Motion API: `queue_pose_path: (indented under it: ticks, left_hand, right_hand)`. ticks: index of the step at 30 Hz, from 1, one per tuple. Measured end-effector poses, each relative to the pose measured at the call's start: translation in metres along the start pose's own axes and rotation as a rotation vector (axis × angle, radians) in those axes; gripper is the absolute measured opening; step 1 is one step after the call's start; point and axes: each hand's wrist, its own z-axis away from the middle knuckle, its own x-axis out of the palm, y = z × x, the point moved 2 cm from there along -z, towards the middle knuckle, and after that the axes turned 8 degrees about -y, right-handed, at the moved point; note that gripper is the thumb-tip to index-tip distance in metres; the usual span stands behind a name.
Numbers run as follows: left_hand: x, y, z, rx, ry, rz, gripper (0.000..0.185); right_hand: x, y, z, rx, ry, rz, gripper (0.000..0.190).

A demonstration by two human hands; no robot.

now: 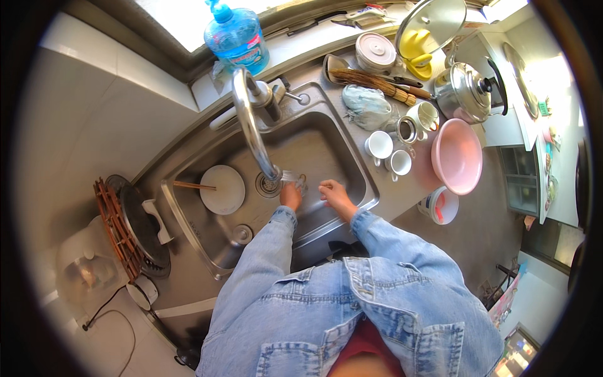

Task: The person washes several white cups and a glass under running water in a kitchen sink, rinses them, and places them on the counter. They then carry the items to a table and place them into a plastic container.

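Observation:
In the stainless steel sink point(325, 136), my left hand point(290, 195) is under the chrome faucet point(249, 127), beside the drain strainer point(267, 184). It grips a small clear vessel point(302, 181), apparently glass; water runs over it, and its shape is blurred and partly hidden by the fingers. To the right, my right hand point(333, 194) hovers over the basin's near side with fingers loosely bent and nothing visible between them. A white plate point(223, 195) lies left of the drain, with wooden chopsticks point(188, 185) resting across its edge.
On the right counter stand white cups point(378, 144), a glass mug point(406, 129), a pink basin point(457, 155), a steel kettle point(461, 92) and a straw brush point(372, 84). A blue soap bottle point(238, 42) is on the sill. Left of the sink leans a dark round lid point(141, 221).

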Motion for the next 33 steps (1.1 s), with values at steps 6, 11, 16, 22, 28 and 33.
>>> queue_pose_path:
  ticks: [6, 11, 16, 22, 28, 33]
  left_hand:
    - [-0.078, 0.070, 0.074, 0.205, 0.234, 0.112, 0.012]
    - [-0.102, 0.059, 0.082, 0.146, 0.391, 0.646, 0.021]
    - [-0.176, 0.109, 0.095, 0.119, 0.410, 1.774, 0.030]
    - [-0.135, 0.088, 0.074, 0.103, 0.313, 1.160, 0.043]
    - [-0.131, 0.098, 0.075, -0.118, 0.011, 0.801, 0.050]
    - [-0.146, 0.103, 0.071, -0.284, -0.355, 0.661, 0.030]
  right_hand:
    - [0.047, -0.006, -0.029, 0.263, -0.490, -0.655, 0.063]
    - [0.058, -0.025, -0.033, 0.044, -0.638, -0.660, 0.048]
    - [0.057, -0.054, -0.006, -0.009, -0.563, -0.521, 0.036]
    - [0.061, -0.060, 0.006, -0.104, -0.548, -0.526, 0.038]
    - [0.061, -0.075, 0.025, -0.297, -0.356, -0.259, 0.037]
    - [0.059, -0.066, 0.014, -0.504, -0.296, 0.010, 0.034]
